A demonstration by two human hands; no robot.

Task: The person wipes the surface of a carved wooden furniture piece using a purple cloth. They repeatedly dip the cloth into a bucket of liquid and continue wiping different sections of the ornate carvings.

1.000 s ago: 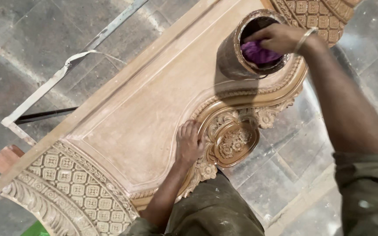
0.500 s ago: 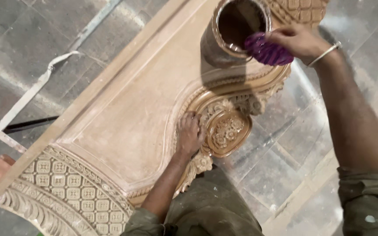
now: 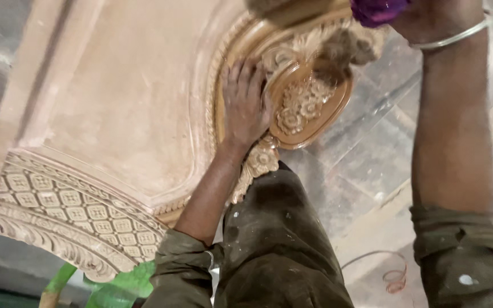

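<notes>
my left hand (image 3: 245, 102) lies flat, fingers spread and its grip apart, on the large carved panel of pale bare wood (image 3: 126, 108), pressing on the raised moulding just beside the oval flower medallion (image 3: 306, 102), which looks darker and glossier, a honey brown against the dry wood around it. my right hand (image 3: 429, 20) is at the top edge of the view, its grip clamped on a bunched purple cloth (image 3: 375, 8) that sits above the medallion, near the leafy carving at the panel's edge; whether the cloth touches the wood i cannot tell, since the frame cuts it off. a thin metal bangle (image 3: 455, 37) rings my right wrist. lower left, the panel carries a lattice of small carved squares (image 3: 58, 205) above a scrolled leaf border. the panel lies over a grey stone floor (image 3: 366, 165), with my dark olive trousers (image 3: 275, 245) below it and something bright green (image 3: 121, 285) by the corner.
</notes>
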